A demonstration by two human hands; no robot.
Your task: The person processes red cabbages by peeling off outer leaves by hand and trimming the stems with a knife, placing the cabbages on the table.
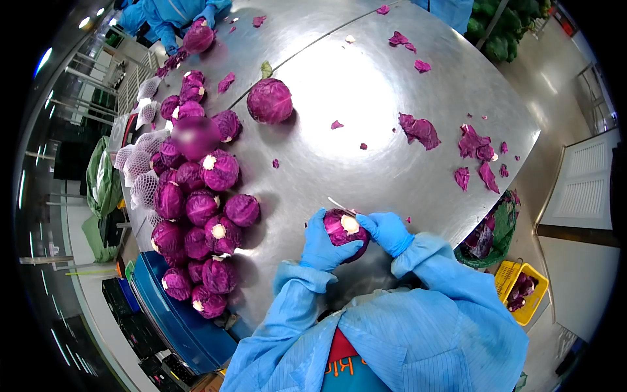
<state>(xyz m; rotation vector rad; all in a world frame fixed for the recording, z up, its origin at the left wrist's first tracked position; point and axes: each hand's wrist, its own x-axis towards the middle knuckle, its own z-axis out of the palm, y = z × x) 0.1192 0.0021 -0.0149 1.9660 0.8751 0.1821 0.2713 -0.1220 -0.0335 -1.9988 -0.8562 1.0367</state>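
Note:
My left hand (321, 245), in a blue glove, is wrapped round a red cabbage (336, 225) near the table's front edge. The cabbage's pale cut stem end faces up. My gloved right hand (389, 232) is closed on a knife (341, 207), whose thin blade lies across the far upper side of the cabbage; its handle is hidden in the fingers. To the left, many red cabbages (202, 208) lie in a heap, several with pale stem ends showing. One larger red cabbage (270, 101) sits apart, farther back.
Loose purple leaves (419, 130) are scattered over the metal table (326, 157), mostly at right. White foam nets (138, 163) line its left edge. A green bag (496, 238) and yellow crate (539, 287) stand at right below. Another person's gloved hand (208, 14) is near a cabbage at the far end.

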